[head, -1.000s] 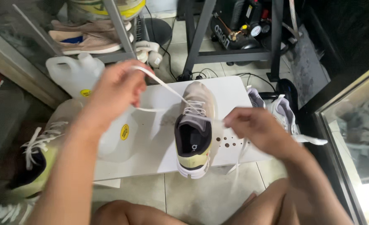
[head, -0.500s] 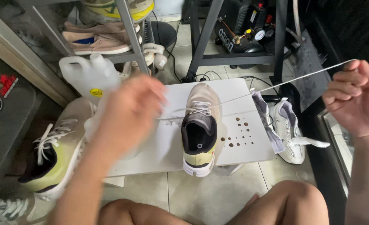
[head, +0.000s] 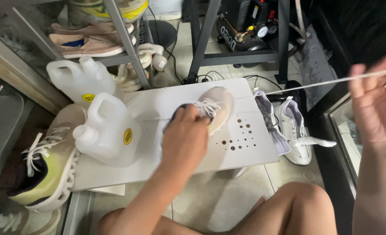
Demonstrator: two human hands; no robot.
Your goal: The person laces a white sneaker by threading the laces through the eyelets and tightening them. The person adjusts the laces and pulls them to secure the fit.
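Beige sneaker (head: 217,106) under left hand (head: 185,140), white lace (head: 315,83) taut in right hand (head: 376,102) pinch grip.

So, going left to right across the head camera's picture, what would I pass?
Yellow-and-white sneaker → translucent white plastic jug → left hand on the pale beige shoe → white sneaker on the floor → right hand pulling the white lace.

The left hand (head: 185,138) has dropped onto the shoe (head: 212,109), now tilted; the right hand (head: 376,100) has drawn the lace (head: 315,84) taut rightward.
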